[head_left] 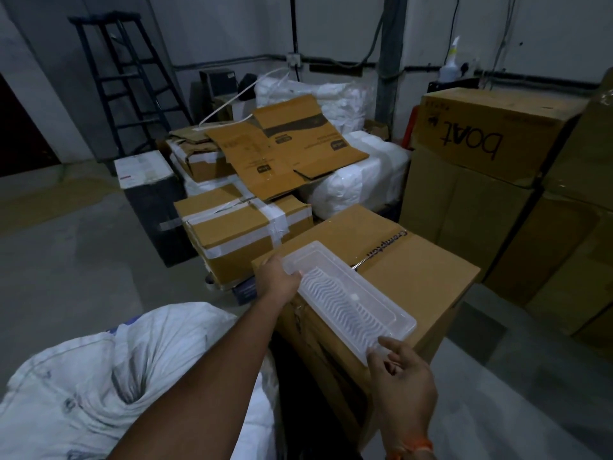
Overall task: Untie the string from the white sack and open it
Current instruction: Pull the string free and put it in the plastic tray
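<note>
A large white sack [99,376] lies at the lower left, its neck gathered into a twisted bunch near its middle; I cannot make out the string. A clear plastic tray [348,293] with a ribbed bottom rests on top of a brown cardboard box [414,260]. My left hand [277,277] grips the tray's far end, my forearm stretched over the sack. My right hand [401,370] holds the tray's near end with fingers on its rim. Neither hand touches the sack.
Taped cardboard boxes [238,227] and flattened cartons [282,151] pile up ahead, with more white sacks [358,174] behind. Tall stacked boxes [481,154] stand at the right. A black stepladder [129,84] leans at the back left. Bare concrete floor [66,260] spreads left.
</note>
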